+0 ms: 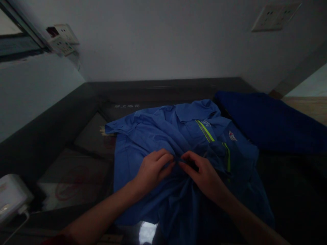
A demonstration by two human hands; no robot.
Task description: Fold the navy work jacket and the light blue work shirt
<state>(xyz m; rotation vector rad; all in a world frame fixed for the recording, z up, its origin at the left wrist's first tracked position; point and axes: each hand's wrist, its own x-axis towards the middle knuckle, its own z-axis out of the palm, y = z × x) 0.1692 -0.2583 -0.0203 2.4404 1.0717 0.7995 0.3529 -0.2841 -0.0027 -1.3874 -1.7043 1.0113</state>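
Note:
A blue work jacket (143, 146) with yellow-green reflective strips lies spread and wrinkled over a dark surface. Near its middle, my left hand (154, 166) pinches the cloth between thumb and fingers. Just to the right, my right hand (201, 172) pinches the same fold, the fingertips of both hands close together. Folds run down from the pinched spot toward the near edge. Whatever small part of the jacket sits between the fingertips is too dark to make out.
A darker blue cloth item (270, 119) lies right of the jacket. At the lower left stands a white box (12, 197) with a cable. Wall sockets (63, 39) are at the back left, and another socket plate (277, 16) is at upper right. The dark tabletop (153, 89) meets the wall behind.

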